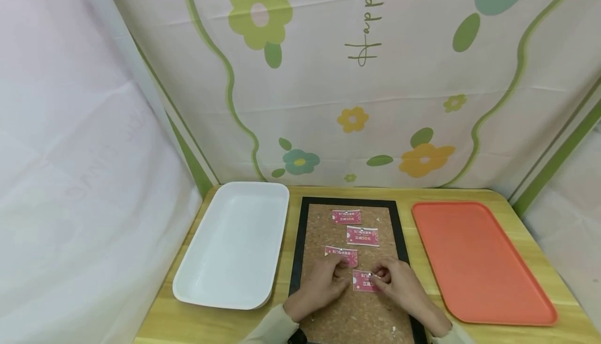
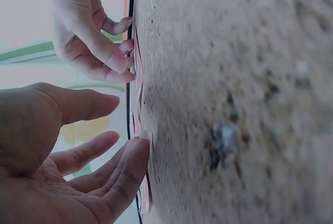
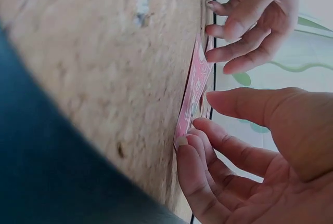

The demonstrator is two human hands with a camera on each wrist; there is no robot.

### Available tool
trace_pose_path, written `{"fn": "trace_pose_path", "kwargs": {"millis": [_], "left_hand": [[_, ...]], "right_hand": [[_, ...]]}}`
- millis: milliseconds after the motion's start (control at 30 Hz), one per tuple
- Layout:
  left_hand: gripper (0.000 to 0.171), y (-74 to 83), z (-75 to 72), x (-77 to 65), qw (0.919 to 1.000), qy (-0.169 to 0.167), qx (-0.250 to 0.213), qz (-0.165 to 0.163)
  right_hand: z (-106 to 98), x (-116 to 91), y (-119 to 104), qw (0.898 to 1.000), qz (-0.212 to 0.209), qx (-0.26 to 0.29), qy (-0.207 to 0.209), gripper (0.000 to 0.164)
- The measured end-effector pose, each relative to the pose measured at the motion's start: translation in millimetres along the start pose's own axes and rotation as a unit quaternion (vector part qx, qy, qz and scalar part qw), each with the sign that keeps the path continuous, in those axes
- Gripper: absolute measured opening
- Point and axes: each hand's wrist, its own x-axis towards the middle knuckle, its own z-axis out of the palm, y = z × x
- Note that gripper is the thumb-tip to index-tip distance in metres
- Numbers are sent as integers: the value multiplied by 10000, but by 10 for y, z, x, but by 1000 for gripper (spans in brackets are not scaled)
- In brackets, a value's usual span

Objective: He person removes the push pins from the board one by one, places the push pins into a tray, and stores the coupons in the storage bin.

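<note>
Several pink printed coupons lie on a black-framed cork board (image 1: 328, 307), each with a small pale dot, perhaps a pin head, near its top. The lowest coupon (image 1: 360, 281) is by my right hand (image 1: 399, 284), whose fingertips touch its right side; thumb and forefinger stand apart in the right wrist view. My left hand (image 1: 324, 284) rests its fingertips at the lower edge of another coupon (image 1: 334, 252), its thumb held away from the fingers in the left wrist view. Above these are an upper coupon (image 1: 346, 216) and a middle coupon (image 1: 362, 236).
To the left of the board stands a white tray (image 1: 230, 245). An orange-red tray (image 1: 479, 260) lies on the right. Both rest on a wooden table (image 1: 155, 328), with a flower-printed cloth (image 1: 310, 83) hanging behind. Worn spots mark the cork.
</note>
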Motion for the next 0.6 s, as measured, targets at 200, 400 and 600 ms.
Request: {"fn": "trace_pose_path", "kwargs": {"millis": [200, 400, 600], "left_hand": [[32, -3, 53, 40, 9999, 10, -140, 0], [29, 24, 74, 54, 9994, -16, -307, -131], [29, 39, 89, 89, 9988, -86, -439, -207]], "right_hand": [[7, 5, 27, 9997, -73, 228, -1, 11], [36, 19, 36, 9990, 282, 326, 73, 13], [9, 9, 18, 9981, 426, 435, 102, 14]]}}
